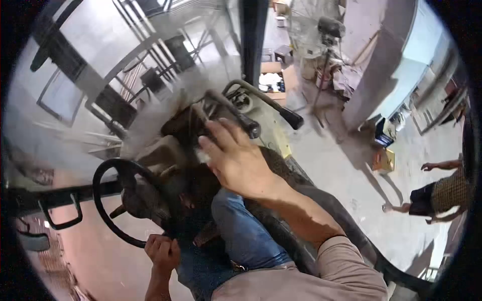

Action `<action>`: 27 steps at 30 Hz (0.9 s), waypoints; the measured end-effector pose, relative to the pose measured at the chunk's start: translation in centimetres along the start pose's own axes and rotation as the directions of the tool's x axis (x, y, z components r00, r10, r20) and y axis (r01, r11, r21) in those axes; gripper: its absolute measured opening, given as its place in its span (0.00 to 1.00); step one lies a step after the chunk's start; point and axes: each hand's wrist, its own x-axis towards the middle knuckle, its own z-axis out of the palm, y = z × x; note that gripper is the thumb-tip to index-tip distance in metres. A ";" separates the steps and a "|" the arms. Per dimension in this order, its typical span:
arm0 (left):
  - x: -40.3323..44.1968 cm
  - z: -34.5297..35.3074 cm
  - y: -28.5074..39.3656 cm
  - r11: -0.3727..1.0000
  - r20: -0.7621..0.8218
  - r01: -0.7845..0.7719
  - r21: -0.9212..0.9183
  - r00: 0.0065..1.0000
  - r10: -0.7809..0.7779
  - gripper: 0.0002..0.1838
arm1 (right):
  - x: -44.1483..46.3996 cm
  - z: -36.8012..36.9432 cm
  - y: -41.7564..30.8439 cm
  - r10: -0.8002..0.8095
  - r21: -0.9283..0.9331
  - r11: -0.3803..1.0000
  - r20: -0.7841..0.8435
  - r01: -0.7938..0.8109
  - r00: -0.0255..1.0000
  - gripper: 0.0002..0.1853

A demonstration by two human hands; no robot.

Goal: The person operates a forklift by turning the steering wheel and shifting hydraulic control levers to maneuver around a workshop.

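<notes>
While my left hand (162, 251) is gripping the lower rim of the steering wheel (98, 200), fingers curled tight, my right hand (241, 165) is hovering open by the black-tipped levers (291, 118), holding nothing that I can see. Trouble could be coming from right there: those handles are standing close together, so a stray finger could be knocking the wrong one. One hand is steering, so a slipping grip could be letting the wheel turn. And over on the floor (321, 160), a person (454, 190) is standing or stepping to my right, so a careless swing could be endangering them. Containers now: beyond the levers, a cardboard box (289, 80) is gaping open, showing something white. Nearer the person, an orange box (387, 161) is sitting beside a dark box (385, 133); I'm not making out their contents.
</notes>
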 end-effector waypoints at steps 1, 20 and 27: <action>-0.2 0.0 0.3 1.000 -0.007 -0.025 -0.014 1.000 0.025 0.14 | 0.0 0.4 0.2 0.014 -0.101 0.995 0.019 -0.012 1.000 0.22; -0.9 0.8 1.2 0.997 -0.098 -0.047 -0.055 0.994 0.041 0.11 | 0.4 3.6 1.8 0.263 0.054 0.963 0.028 -0.264 0.964 0.16; -1.2 1.0 0.6 0.996 -0.087 -0.086 -0.040 0.993 0.082 0.10 | -0.3 3.8 2.2 0.253 0.070 0.966 -0.048 -0.249 0.966 0.15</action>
